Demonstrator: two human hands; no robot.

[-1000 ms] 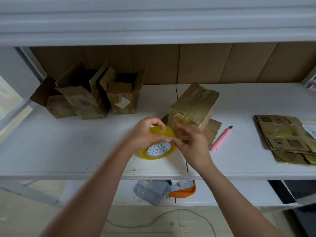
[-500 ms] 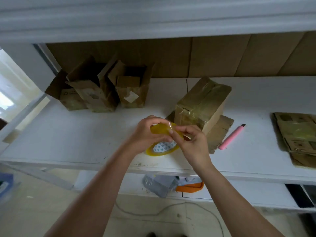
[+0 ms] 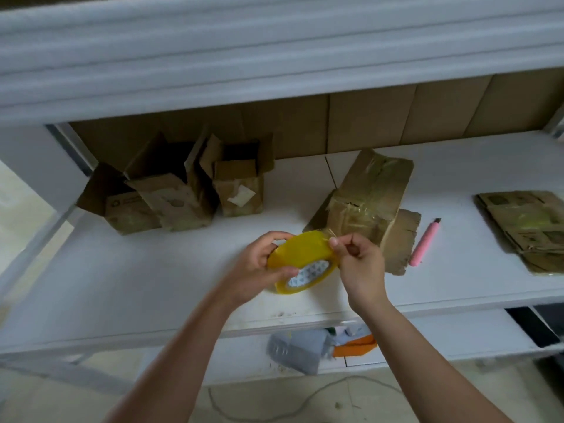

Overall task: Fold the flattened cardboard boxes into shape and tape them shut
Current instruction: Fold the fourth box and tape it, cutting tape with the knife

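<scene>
The left hand grips the yellow tape roll just above the near edge of the shelf, and now the right hand pinches the tape's free end, lifted clear of the roll where a second ago it was only picking at it. That means a strip can likely be drawn for the taped box just behind, which sits unmoved, flattened boxes waiting far right.

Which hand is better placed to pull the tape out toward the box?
Right. The right hand already pinches the tape's free end at the top of the yellow roll and sits nearest the taped box; the left hand grips the roll.
</scene>
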